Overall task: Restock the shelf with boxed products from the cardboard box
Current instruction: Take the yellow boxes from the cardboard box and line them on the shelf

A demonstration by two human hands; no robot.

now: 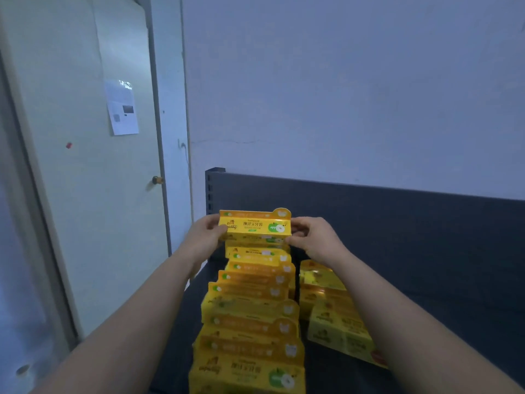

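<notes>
Hands close on one yellow box (255,225) from both ends: your left hand (206,237) grips the left end, with the thumb laid across the printed front and the other fingers (210,218) tucked behind, and your right hand (312,241) pinches the right end, with its fingers (299,226) curled round the edge just beside the green apple picture. The box sits level between your fingers, long side across, with its printed face towards you. Directly below your fingers a tall stack (250,314) of the same yellow boxes climbs from the bottom of the view, each lying flat and a little out of line with the next. You cannot tell whether the held box rests on the topmost one or hangs just clear of it. Below and to the right of your right fingers, a shorter pile (329,308) of matching boxes stands just beside the tall stack, partly hidden by your right forearm. Both piles stand on the dark shelf (426,280), whose back panel runs behind your fingers and off to the right. Its slotted upright post (210,191) rises just above your left fingers. Beyond the shelf is a pale wall (341,95). Well off to the left of your left fingers is a door (85,194) with a round knob (157,180) and a sheet of paper (122,108) taped to it.
</notes>
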